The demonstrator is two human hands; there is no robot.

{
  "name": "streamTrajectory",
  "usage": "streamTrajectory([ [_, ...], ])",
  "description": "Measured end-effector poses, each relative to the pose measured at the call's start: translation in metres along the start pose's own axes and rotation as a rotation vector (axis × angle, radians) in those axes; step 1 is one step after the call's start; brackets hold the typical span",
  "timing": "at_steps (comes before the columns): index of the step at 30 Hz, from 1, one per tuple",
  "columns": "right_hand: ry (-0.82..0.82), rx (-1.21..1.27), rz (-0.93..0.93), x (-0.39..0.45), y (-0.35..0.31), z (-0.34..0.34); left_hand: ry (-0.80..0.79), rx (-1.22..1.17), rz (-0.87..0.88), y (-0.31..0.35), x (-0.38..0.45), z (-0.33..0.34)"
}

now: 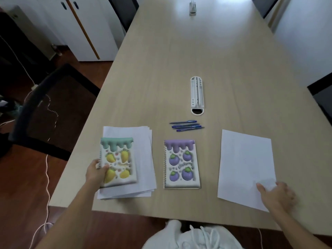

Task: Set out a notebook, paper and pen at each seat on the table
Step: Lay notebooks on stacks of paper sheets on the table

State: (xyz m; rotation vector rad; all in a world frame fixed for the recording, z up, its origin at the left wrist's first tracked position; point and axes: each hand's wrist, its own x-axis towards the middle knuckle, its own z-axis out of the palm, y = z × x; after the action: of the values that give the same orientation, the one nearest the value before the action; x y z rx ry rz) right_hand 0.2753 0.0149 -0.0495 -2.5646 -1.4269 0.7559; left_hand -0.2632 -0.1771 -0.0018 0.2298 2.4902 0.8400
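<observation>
My left hand (95, 172) grips the lower left edge of a mango notebook (117, 161) with a teal top, which sits over a stack of white paper (143, 159) near the table's front left. A purple mangosteen notebook (181, 164) lies flat in the middle, untouched. My right hand (276, 195) pinches the near right corner of a single white sheet (246, 164) lying on the right. Several blue pens (186, 125) lie together just beyond the purple notebook.
A white oblong pen tray (197, 95) lies beyond the pens on the long wooden table (179, 51). A small metal object (192, 9) stands at the far end. Dark chairs stand at the left (53, 108), far left (124, 9) and right edge (321, 97).
</observation>
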Motion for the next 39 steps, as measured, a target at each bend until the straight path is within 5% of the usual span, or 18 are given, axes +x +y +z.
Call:
streamTrajectory([
  [7,-0.102,-0.134,0.095,0.022,0.019,0.002,0.219,0.204,-0.089,0.013,-0.01,0.037],
  [9,-0.104,-0.129,0.122,0.028,0.023,0.006,0.27,0.223,0.07,0.028,-0.032,0.068],
  [12,-0.108,-0.143,0.162,0.035,0.026,0.01,0.094,0.28,0.473,0.053,-0.08,0.125],
  [14,-0.118,-0.154,0.177,0.036,0.025,0.01,-0.141,0.304,0.592,0.068,-0.116,0.163],
  [17,-0.109,-0.151,0.154,0.028,0.018,0.005,-0.406,0.461,0.436,0.083,-0.154,0.208],
  [22,-0.045,-0.104,0.133,0.01,0.009,-0.001,-0.414,0.712,0.258,0.091,-0.171,0.232],
  [31,-0.09,0.011,0.081,0.001,0.008,-0.012,-0.465,0.608,0.353,0.09,-0.168,0.219],
  [36,-0.108,0.117,-0.022,-0.003,0.01,-0.022,-0.592,0.239,0.506,0.108,-0.167,0.172],
  [39,-0.06,0.217,-0.117,-0.012,0.006,-0.032,-0.529,0.064,0.563,0.119,-0.165,0.128],
])
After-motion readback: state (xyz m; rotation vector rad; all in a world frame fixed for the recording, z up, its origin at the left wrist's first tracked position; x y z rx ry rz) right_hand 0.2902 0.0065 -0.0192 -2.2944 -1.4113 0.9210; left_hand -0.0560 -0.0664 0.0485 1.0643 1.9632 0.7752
